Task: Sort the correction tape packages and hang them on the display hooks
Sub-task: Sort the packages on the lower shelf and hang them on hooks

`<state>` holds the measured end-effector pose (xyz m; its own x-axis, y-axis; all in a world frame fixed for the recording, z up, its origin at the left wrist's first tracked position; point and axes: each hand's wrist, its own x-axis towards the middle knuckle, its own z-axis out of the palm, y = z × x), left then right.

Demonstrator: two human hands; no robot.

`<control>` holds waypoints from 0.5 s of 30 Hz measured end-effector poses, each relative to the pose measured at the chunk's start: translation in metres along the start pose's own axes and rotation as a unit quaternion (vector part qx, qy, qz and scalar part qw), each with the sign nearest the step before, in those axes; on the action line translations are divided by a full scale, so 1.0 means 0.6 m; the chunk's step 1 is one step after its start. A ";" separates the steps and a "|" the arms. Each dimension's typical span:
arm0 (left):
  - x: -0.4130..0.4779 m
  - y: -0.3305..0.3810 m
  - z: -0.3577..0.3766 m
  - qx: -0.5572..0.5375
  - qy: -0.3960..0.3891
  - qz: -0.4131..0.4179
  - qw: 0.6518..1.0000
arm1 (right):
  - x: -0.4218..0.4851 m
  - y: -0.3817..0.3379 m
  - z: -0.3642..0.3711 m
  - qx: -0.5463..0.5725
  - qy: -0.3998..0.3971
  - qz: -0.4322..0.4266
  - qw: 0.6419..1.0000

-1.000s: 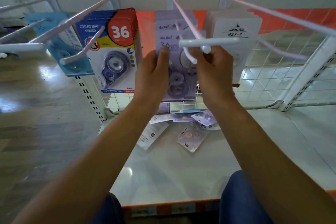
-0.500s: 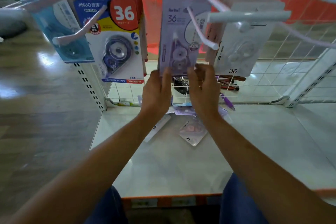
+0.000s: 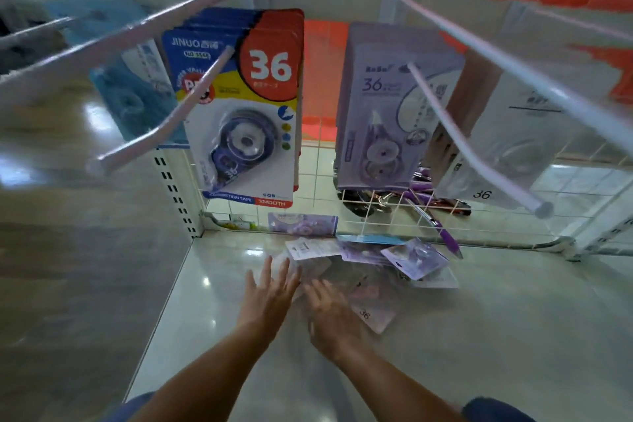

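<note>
Left hand [image 3: 270, 298] and right hand [image 3: 334, 318] lower now, fingers [image 3: 284, 270] released, over packages [image 3: 414, 258] on glossy shelf [image 3: 479, 336].

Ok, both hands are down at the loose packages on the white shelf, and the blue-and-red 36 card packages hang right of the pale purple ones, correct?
Not quite. In the head view the blue-and-red 36 card packages hang left of the pale purple card packages. The rest holds: left hand and right hand are down at the loose packages on the white shelf.
</note>
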<state>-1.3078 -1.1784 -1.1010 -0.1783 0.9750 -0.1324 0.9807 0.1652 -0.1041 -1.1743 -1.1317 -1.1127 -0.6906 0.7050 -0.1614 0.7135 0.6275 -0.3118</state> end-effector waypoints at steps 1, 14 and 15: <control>0.012 -0.013 0.017 -0.025 0.018 -0.008 1.000 | 0.005 -0.007 0.005 -0.005 -0.016 0.009 1.000; -0.050 0.006 0.050 -0.170 0.022 0.098 0.980 | -0.049 -0.011 0.016 -0.016 -0.054 0.001 0.998; -0.061 0.009 0.044 -0.178 0.044 0.120 0.976 | -0.059 -0.011 0.020 -0.004 -0.045 0.000 0.999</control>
<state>-1.2979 -1.2168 -1.1227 0.0519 0.9984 -0.0234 0.9617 -0.0437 0.2707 -1.1561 -1.1646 -1.1161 -0.6978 0.6729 -0.2456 0.7146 0.6301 -0.3038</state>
